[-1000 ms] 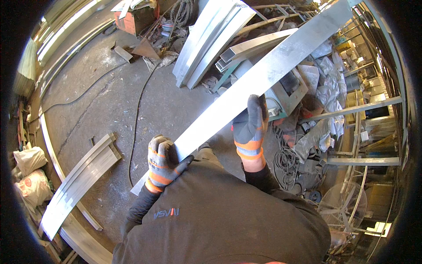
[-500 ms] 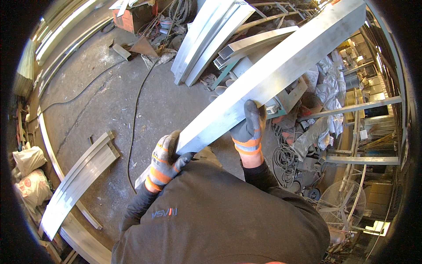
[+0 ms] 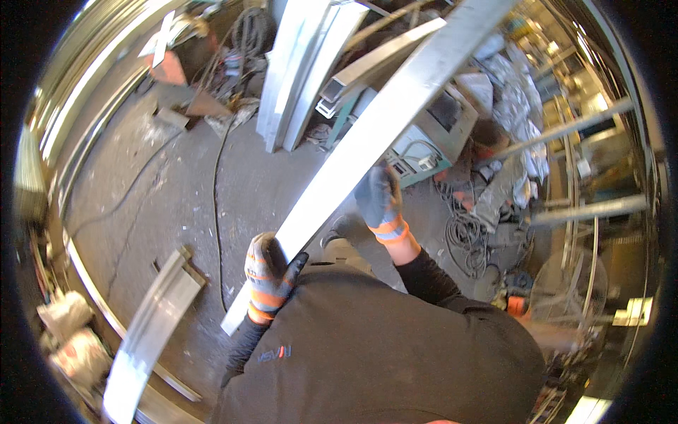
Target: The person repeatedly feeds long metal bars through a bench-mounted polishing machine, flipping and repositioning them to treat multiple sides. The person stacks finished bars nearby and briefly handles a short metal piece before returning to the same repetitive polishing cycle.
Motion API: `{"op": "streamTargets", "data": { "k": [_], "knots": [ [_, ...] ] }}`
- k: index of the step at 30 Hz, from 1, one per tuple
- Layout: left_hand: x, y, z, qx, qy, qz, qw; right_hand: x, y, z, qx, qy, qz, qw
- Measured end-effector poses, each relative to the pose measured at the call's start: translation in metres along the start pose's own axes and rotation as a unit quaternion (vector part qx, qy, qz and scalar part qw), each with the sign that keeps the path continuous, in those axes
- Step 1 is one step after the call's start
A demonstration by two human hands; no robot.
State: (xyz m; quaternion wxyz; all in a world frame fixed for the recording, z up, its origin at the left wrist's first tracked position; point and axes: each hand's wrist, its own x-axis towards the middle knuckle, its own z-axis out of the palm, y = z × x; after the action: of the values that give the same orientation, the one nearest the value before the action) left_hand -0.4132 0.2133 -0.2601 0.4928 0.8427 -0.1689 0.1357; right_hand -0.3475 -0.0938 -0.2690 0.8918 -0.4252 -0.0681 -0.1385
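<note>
A long silvery metal profile (image 3: 367, 134) slants from the upper right down toward my body. My left hand (image 3: 272, 272), in a grey glove with orange bands, is closed around its near end, thumb on the right side. At the profile's lower right edge, my gloved right hand (image 3: 381, 201) is smeared by motion, and its fingers are partly hidden. A pale metal strip (image 3: 236, 311) shows below my left wrist; whether it belongs to the same profile I cannot tell.
A curved metal profile (image 3: 152, 332) lies on the floor at left. Several profiles (image 3: 300, 78) lean at the back beside a greenish machine (image 3: 417, 159). A black cable (image 3: 217, 205) crosses the floor. Coiled cables (image 3: 466, 240) and a fan (image 3: 568, 290) are at right.
The profile has swung to a steeper slant and turned, its far end moving left. My right hand has shifted slightly left; its fingertips no longer show beyond the profile. The whole view has turned.
</note>
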Motion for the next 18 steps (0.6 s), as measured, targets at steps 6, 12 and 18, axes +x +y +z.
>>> {"op": "streamTargets", "data": {
  "k": [6, 12, 18],
  "knots": [
    [0.012, -0.034, 0.049, -0.260, -0.060, -0.133, 0.954, 0.011, 0.029, -0.211, -0.431, 0.104, 0.168, 0.880],
    [0.073, -0.038, 0.081, -0.329, -0.065, -0.241, 0.911, 0.001, 0.009, -0.458, -0.110, 0.559, 0.343, 0.747],
    [0.183, -0.031, 0.124, -0.178, -0.027, -0.212, 0.961, 0.017, 0.050, -0.623, -0.096, 0.514, 0.315, 0.792]
  ]
}}
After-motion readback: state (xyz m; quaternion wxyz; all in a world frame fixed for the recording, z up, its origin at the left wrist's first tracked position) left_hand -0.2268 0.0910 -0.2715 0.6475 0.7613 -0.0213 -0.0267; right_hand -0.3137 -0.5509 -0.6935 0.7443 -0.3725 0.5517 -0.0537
